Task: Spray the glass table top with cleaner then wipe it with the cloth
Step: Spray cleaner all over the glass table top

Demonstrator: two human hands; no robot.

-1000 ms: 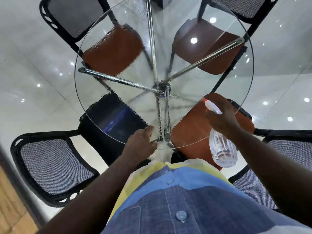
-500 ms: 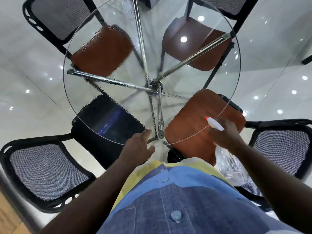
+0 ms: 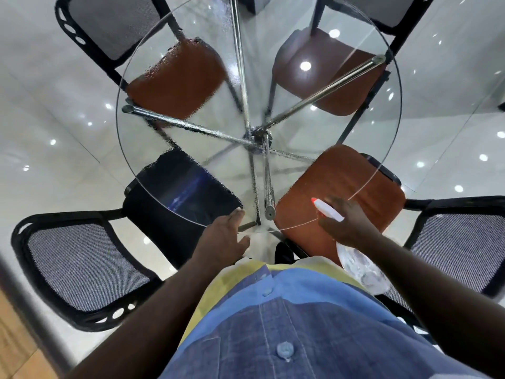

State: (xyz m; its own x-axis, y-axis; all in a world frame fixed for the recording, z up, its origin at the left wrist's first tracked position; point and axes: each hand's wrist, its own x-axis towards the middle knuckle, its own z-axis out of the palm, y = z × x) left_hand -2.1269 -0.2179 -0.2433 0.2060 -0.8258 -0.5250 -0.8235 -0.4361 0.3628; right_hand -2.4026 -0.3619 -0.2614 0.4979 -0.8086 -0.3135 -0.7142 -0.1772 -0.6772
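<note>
At the near rim of the round glass bench top, the person's left hand rests with its fingers loose and nearly straight, the fingertips touching the edge of the glass and holding nothing. The right hand is curled around the neck of a clear spray bottle, grasping it just beside the near-right rim. The white sprayer head with its red tip points up and to the left over the glass, while the body of the bottle hangs down below the wrist, close to the person's shirt. Fine droplets cover the left half of the glass; the right half looks clearer. Beneath the top, chrome legs spread out from a central hub. Three brown-seated chairs and one black-seated chair stand tucked around the bench on a glossy white floor.
</note>
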